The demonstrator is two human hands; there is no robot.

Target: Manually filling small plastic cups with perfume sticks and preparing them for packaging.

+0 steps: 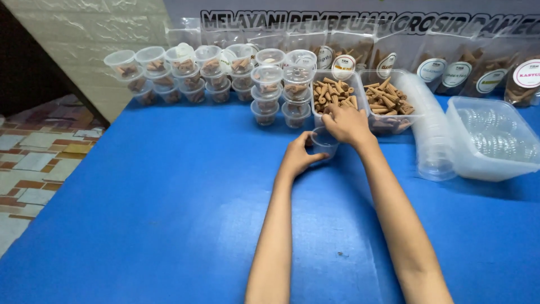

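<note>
Our left hand (296, 156) holds a small clear cup (324, 141) upright, mouth up, on the blue tabletop (169, 197); our right hand (346, 123), fingers bunched, reaches over it from the cone-filled tub (336, 93), its grip's contents hidden.

Small cup (324, 142) in left hand (297, 155): clear thin plastic, glossy. Right hand (346, 124) over clear plastic tub (337, 93) of matt, rough brown cones (332, 93). Table top (169, 214): blue, matt, faintly textured, foam-like. Far-left lidded cups (185, 73) and right stack of lids (433, 129): same glossy clear plastic. Far pouches (455, 70): shiny film.
</note>
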